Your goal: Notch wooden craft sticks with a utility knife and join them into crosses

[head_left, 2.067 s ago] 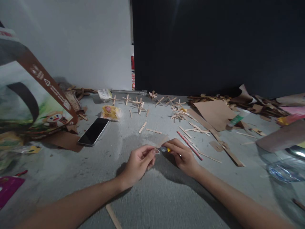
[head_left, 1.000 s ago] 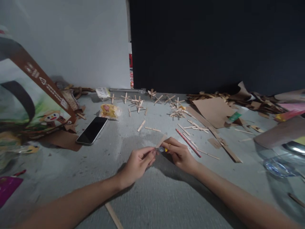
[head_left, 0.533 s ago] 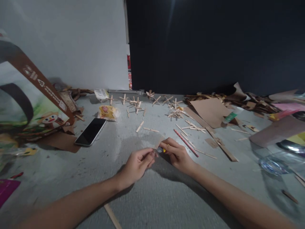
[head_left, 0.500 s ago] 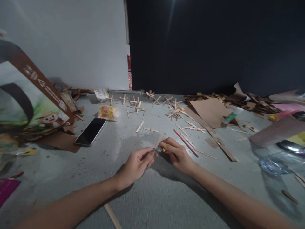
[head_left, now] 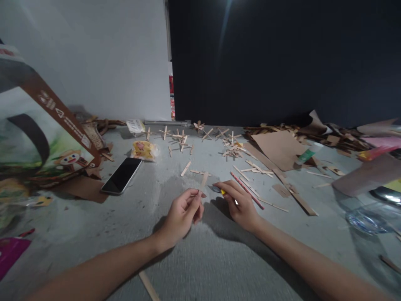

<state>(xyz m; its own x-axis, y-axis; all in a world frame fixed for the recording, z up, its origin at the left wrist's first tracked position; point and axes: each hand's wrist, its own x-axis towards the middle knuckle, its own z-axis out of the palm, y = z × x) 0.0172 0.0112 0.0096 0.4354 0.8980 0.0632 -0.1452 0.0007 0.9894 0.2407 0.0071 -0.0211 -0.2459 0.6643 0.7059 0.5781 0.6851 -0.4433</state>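
Note:
My left hand (head_left: 184,212) is closed, its thumb and fingertips pinching a wooden craft stick (head_left: 204,179) that points up and away from me. To the right, my right hand (head_left: 239,205) is closed around a small knife (head_left: 217,190) with a grey blade and a bit of yellow handle showing; most of the handle is hidden by the fingers. The blade is apart from the stick, pointing left toward it. Just beyond the hands lie two loose craft sticks (head_left: 200,172). Beside my right hand is a red patterned pencil-like rod (head_left: 247,190).
Several crossed-stick pieces (head_left: 182,141) stand toward the back. A phone (head_left: 122,176) and a yellow packet (head_left: 144,151) lie left, near a large printed bag (head_left: 62,138). Cardboard (head_left: 277,148), a glue tube (head_left: 309,154) and a clear plastic container (head_left: 365,219) are on the right.
The knife has moved away from the craft stick, to the right with my right hand. The stick in my left hand now points up more plainly. The view has shifted slightly.

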